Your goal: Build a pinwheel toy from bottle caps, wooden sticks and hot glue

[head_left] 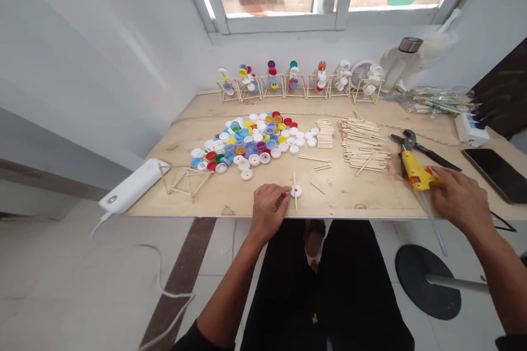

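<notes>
My left hand (269, 205) rests near the table's front edge, thumb and index finger closed at the left rim of a white bottle cap (298, 192). A thin wooden stick (295, 200) lies across that cap, pointing toward and away from me. In my right hand (459, 194) is a yellow hot glue gun (415, 171), its nozzle toward the back and a clear glue stick (433, 225) sticking out past the table edge. Black-handled pliers (432, 154) lie just behind the glue gun. Close by my left hand is a small loose stick (317, 187).
A heap of coloured bottle caps (247, 142) covers the middle left, beside piles of short (325, 134) and long sticks (362, 145). A stick frame (189, 182) and white device (134, 186) sit left. Several cap-and-stick models (272, 77) line the back; a phone (498, 174) lies right.
</notes>
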`<move>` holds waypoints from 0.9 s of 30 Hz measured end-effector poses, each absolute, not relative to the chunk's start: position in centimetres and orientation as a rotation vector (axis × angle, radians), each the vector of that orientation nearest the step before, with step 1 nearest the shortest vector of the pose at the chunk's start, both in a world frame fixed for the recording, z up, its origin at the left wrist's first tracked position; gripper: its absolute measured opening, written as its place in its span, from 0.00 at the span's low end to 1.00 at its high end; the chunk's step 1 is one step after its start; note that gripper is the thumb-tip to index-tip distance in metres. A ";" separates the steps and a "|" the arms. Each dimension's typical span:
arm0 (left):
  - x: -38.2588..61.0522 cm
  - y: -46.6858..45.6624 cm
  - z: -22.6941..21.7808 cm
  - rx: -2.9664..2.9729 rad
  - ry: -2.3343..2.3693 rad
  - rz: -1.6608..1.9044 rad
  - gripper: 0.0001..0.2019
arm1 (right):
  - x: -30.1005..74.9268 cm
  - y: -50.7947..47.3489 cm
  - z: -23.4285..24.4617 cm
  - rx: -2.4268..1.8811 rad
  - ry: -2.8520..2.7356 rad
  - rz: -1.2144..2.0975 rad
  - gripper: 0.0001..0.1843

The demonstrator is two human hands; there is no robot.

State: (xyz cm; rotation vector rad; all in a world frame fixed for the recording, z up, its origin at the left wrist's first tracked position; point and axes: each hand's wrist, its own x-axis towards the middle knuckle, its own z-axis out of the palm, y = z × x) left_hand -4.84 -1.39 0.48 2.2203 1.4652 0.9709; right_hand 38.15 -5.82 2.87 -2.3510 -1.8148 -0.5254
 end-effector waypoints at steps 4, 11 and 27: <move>-4.9 -1.4 0.3 2.226 1.454 0.984 0.09 | 38.0 -5.2 2.9 -2.375 -1.896 -0.462 0.24; -4.8 -1.6 0.6 2.202 1.452 0.961 0.08 | 39.4 -4.1 3.0 -2.281 -2.104 -0.532 0.24; -4.7 -1.5 0.1 2.199 1.464 1.015 0.08 | 25.0 -6.4 5.7 -1.814 -1.129 0.758 0.18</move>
